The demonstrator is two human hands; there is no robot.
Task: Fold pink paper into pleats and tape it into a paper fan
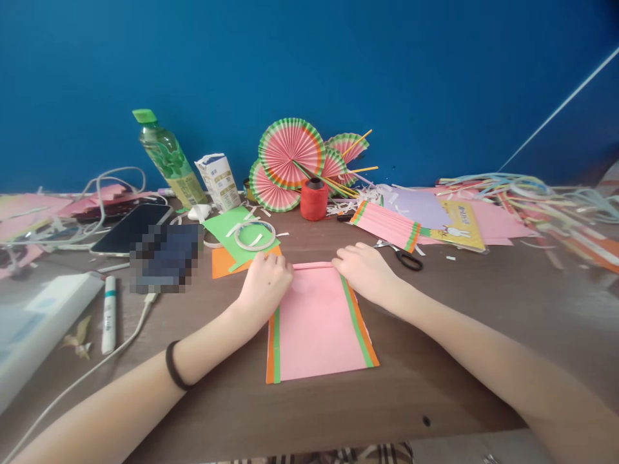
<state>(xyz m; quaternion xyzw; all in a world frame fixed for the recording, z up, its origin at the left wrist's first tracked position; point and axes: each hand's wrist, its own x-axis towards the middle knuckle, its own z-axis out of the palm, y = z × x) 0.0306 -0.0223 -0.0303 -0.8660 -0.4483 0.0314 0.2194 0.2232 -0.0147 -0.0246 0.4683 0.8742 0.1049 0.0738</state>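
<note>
A pink sheet of paper (pixel 322 322) with green and orange strips along both sides lies flat on the table in front of me. Its far edge is folded into a narrow band. My left hand (pixel 267 283) grips the left end of that fold, fingers curled. At the right end, my right hand (pixel 362 270) pinches the same fold, its fingertips partly hidden. Just beyond my right hand lie a pleated pink strip (pixel 387 224) with green and orange ends and black-handled scissors (pixel 409 260), partly under it.
Pleated round paper fans (pixel 292 153) and a red thread spool (pixel 314 200) stand by the blue wall. Left are a green-capped bottle (pixel 169 158), a carton (pixel 218 182), a tape roll (pixel 236 238), a marker (pixel 109 316) and a phone (pixel 133 229). Paper strips (pixel 522 200) clutter the right.
</note>
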